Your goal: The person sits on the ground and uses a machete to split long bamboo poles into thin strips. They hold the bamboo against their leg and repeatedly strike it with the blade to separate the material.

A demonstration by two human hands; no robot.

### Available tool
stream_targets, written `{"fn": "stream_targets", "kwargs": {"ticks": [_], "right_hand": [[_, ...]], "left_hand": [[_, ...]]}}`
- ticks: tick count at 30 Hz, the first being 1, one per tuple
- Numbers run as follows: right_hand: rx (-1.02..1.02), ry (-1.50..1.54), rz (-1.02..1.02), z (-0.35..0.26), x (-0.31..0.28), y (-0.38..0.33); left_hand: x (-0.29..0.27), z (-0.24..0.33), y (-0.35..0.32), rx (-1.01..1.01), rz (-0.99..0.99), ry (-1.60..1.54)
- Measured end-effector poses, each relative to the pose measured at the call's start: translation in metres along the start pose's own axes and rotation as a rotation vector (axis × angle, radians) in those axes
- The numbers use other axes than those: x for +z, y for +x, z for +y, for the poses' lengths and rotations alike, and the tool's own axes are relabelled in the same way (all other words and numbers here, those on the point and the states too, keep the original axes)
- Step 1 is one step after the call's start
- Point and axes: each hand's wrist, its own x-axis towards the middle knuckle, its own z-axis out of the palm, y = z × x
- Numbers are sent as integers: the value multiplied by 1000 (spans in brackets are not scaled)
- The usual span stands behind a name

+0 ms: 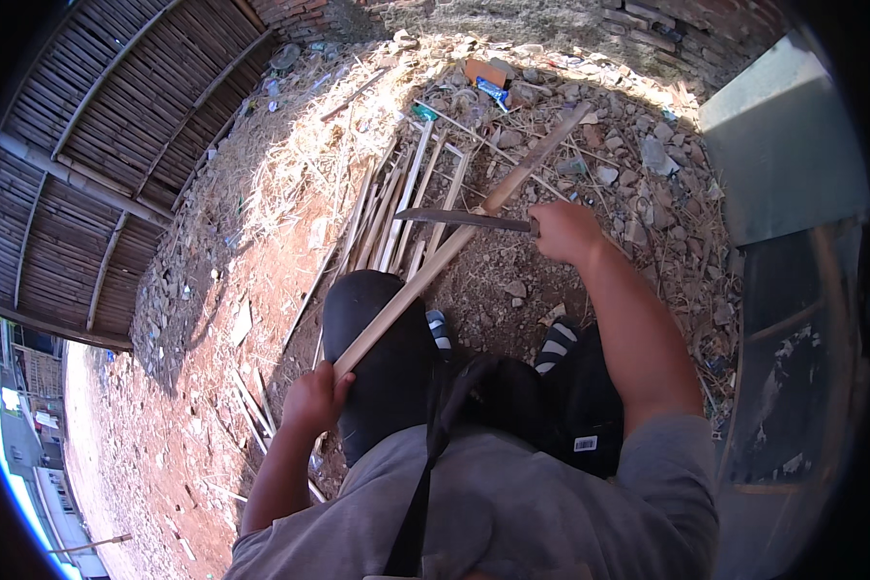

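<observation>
My left hand point(317, 396) is closed round the near end of a long pale wooden strip point(411, 292). The strip slants across my left knee, up and away to the right, and its far part looks darker and rougher. In my right hand point(564, 232) is the handle of a machete point(464, 218), its dark blade pointing left. The blade lies across the strip about midway along, where a small pale nick or shaving shows. Whether the edge has bitten into the wood, I cannot tell.
Several thin wooden strips point(387, 213) lie on the ground beyond my left knee. Rubble and stones point(638, 174) cover the right side, dry straw point(304, 174) the left. A bamboo-slat wall point(87, 184) stands at the left, a grey panel point(788, 145) at the right, a brick wall point(551, 34) behind.
</observation>
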Motion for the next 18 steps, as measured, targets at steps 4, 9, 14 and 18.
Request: {"fn": "stream_targets", "kwargs": {"ticks": [4, 9, 14, 18], "right_hand": [[-82, 122, 135, -6, 6, -1], [-285, -88, -49, -57, -2, -18], [-209, -108, -43, -52, 7, -19], [31, 21, 64, 6, 12, 6]], "left_hand": [[8, -6, 2, 6, 30, -30], [7, -2, 0, 27, 35, -37], [12, -7, -7, -17, 13, 16], [4, -1, 6, 17, 32, 27]]}}
